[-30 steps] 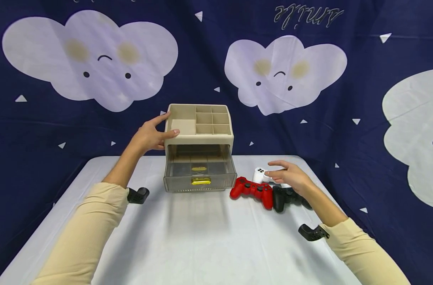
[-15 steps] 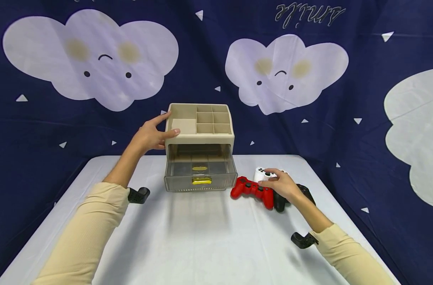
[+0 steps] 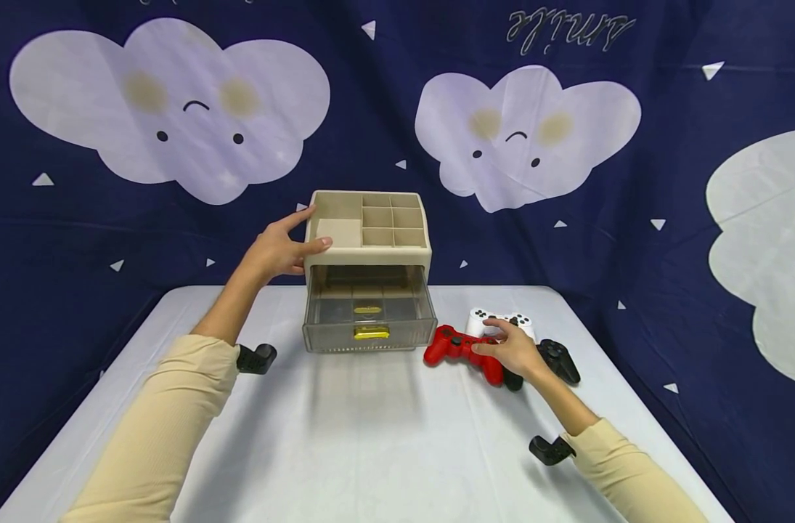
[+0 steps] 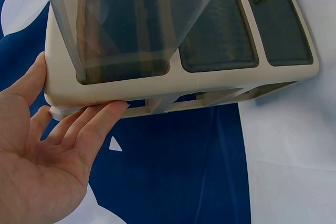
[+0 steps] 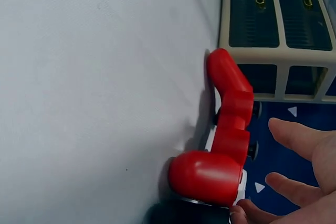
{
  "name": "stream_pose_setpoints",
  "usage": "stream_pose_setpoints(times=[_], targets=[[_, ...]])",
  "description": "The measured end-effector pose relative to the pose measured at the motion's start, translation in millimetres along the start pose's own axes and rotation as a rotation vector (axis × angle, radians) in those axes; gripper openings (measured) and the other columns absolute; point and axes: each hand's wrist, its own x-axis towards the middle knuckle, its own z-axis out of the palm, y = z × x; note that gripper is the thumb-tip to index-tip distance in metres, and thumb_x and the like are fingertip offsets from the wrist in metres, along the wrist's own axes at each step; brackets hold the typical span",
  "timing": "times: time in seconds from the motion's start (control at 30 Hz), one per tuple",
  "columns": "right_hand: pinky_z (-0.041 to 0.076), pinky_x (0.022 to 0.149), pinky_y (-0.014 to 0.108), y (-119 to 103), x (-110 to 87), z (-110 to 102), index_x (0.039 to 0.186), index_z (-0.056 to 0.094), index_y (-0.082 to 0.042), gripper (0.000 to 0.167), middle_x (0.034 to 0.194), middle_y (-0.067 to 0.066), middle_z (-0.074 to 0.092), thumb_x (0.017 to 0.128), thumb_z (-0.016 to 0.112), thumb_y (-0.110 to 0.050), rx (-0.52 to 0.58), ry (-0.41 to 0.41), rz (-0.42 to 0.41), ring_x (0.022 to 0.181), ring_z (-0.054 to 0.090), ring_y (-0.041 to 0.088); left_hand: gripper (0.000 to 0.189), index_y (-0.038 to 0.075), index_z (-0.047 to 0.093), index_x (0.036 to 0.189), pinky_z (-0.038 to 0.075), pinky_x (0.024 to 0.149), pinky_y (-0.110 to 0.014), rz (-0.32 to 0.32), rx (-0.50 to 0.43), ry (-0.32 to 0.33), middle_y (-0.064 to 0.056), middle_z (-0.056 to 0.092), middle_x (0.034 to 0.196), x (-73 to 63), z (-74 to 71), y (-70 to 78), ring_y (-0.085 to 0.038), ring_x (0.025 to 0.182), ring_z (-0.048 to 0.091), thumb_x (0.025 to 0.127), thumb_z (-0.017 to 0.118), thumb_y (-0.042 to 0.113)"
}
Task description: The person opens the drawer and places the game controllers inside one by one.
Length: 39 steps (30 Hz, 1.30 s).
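Note:
A cream drawer organizer point(image 3: 379, 256) stands at the back of the table, its clear top drawer point(image 3: 328, 338) with a gold handle pulled out. My left hand point(image 3: 271, 250) holds its upper left side, thumb over the top's front edge and fingers against the side wall. To the right of it lies a red game controller point(image 3: 451, 343), with my right hand point(image 3: 516, 353) close over its right part, thumb and fingers spread and nothing between them. Behind it sits a white controller point(image 3: 478, 325), partly covered by the hand. A black controller point(image 3: 559, 359) lies to the right, half hidden under the wrist.
The organizer's top has a large compartment point(image 3: 340, 231) and several small ones. Lower drawers point(image 4: 218, 35) of the organizer are closed. A white cloth covers the table point(image 3: 371, 450), and a dark blue cloud-print curtain point(image 3: 371, 94) hangs right behind it.
My right hand has moved left and toward me, from over the white and black controllers to over the red one. The left hand stays on the organizer.

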Motion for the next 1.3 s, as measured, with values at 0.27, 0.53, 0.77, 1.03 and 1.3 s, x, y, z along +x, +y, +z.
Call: stream_pose_setpoints(times=[0.27,0.53,0.77,1.03,1.3], targets=[[0.052,0.093,0.053,0,2.7,9,0.14,0.059,-0.006,0.066,0.128,0.027,0.064,0.083,0.082,-0.03,-0.057,0.03,-0.028,0.111,0.062,0.041,0.086,0.038,0.016,0.163,0.056,0.098,-0.052,0.001,0.006,-0.002,-0.028,0.039,0.156,-0.3,-0.5,-0.1,-0.044,0.117,0.066,0.096,0.07,0.041],[0.045,0.092,0.058,2,4.0,18,0.134,0.064,-0.007,0.063,0.13,0.027,0.065,0.08,0.083,-0.033,-0.131,0.095,-0.061,0.113,0.05,0.052,0.086,0.039,0.016,0.163,0.055,0.1,-0.051,-0.001,0.003,-0.006,-0.027,0.038,0.157,-2.1,0.4,1.2,-0.044,0.117,0.066,0.096,0.07,0.04],[0.038,0.089,0.06,4,3.5,23,0.132,0.065,-0.008,0.063,0.127,0.028,0.064,0.078,0.084,-0.033,-0.192,0.114,-0.072,0.11,0.048,0.051,0.086,0.039,0.016,0.163,0.055,0.1,-0.053,-0.004,0.004,-0.003,-0.026,0.034,0.16,-2.1,0.4,1.6,-0.045,0.117,0.066,0.096,0.07,0.04],[0.034,0.088,0.058,5,1.8,29,0.13,0.067,-0.008,0.064,0.138,0.021,0.061,0.075,0.085,-0.035,-0.225,0.146,-0.083,0.108,0.045,0.045,0.086,0.038,0.016,0.163,0.055,0.1,-0.052,-0.007,-0.008,-0.007,-0.027,0.038,0.157,-1.9,0.8,2.7,-0.044,0.117,0.066,0.096,0.07,0.039],[0.033,0.085,0.056,6,1.0,37,0.124,0.07,-0.008,0.06,0.118,0.028,0.06,0.071,0.088,-0.031,-0.259,0.184,-0.063,0.108,0.042,0.045,0.085,0.037,0.017,0.163,0.055,0.1,-0.052,-0.003,-0.001,-0.001,-0.027,0.036,0.158,-3.0,0.2,3.4,-0.044,0.117,0.066,0.097,0.07,0.038]])
